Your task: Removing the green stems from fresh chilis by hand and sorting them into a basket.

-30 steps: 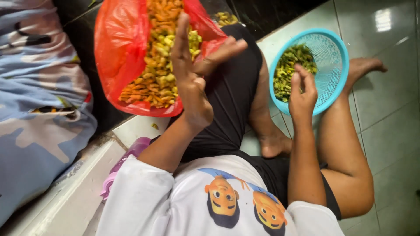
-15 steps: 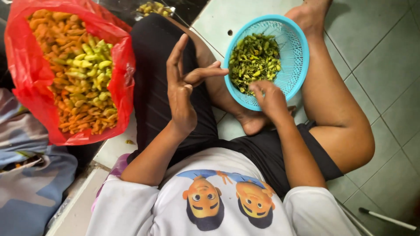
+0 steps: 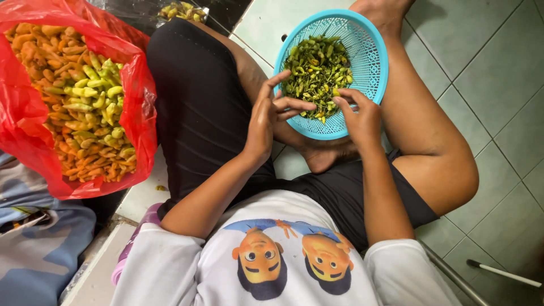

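Both hands' grips loosely open and empty over green stems (image 3: 317,73) in turquoise basket (image 3: 371,54).

- Single head view, looking steeply down from close above the left hand (image 3: 266,122) and right hand (image 3: 360,116).
- Facing lap and floor beyond both hands.

White short-sleeved shirt (image 3: 187,272) with a cartoon print on the chest: two round orange faces with big eyes, dark hair and blue above them. Black shorts (image 3: 198,107), plain, reaching to the knees. Bare forearms, bare legs, bare feet. Left hand (image 3: 266,122) and right hand (image 3: 360,116) bare, without rings, watch or gloves.
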